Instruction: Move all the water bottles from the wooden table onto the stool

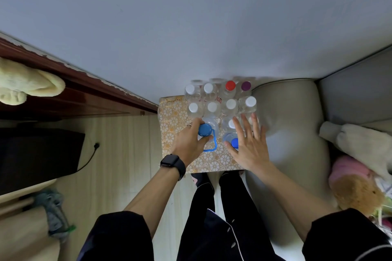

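Your left hand [189, 143] grips the blue-capped bottle [205, 129], which stands on the stool [169, 112]. Your right hand [250, 146] is spread flat, fingers apart, over the tightly packed bottles [231, 104]. 1 careless push there can topple several.

**Black clothes, black watch**

A black smartwatch [172, 163] with a matching band is strapped round the left wrist. Just beyond the watch, a pale ring [189, 125] circles one finger of the left hand [188, 144]. Behind the watch come short black sleeves [118, 237], a black top edged with thin white piping [219, 217], and black trousers [203, 197].
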